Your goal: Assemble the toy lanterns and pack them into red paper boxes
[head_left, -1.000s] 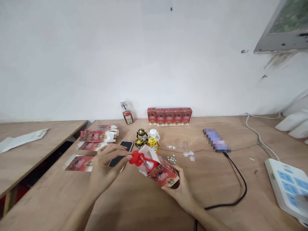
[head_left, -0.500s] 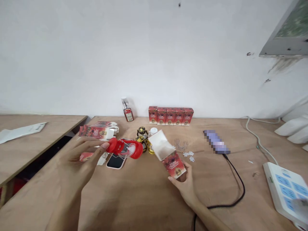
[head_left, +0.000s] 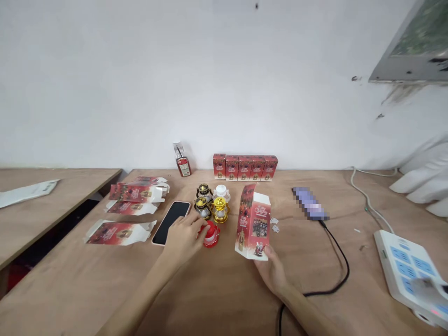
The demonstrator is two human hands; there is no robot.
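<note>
In the middle of the table a small red lantern (head_left: 211, 237) stands near my body, and the fingers of my left hand (head_left: 185, 237) are closed on its top. Behind it cluster several more lanterns: a gold one (head_left: 220, 211), a white one (head_left: 221, 192) and two dark bronze ones (head_left: 202, 208). My right hand (head_left: 272, 271) grips the lower end of a red and white printed carton (head_left: 252, 228), held upright and tilted a little, its two printed sides facing me. Part of that hand is hidden behind the carton.
Flat unfolded cartons (head_left: 121, 232) and a phone (head_left: 172, 220) lie to the left. Closed boxes (head_left: 245, 168) line the wall beside a small bottle (head_left: 184, 165). White tags (head_left: 276, 228), a cabled phone (head_left: 311, 203) and a power strip (head_left: 406, 266) are on the right.
My left hand has brought the red lantern down and right, onto the table in front of the other lanterns. My right hand has turned the carton more upright, showing a second side.
</note>
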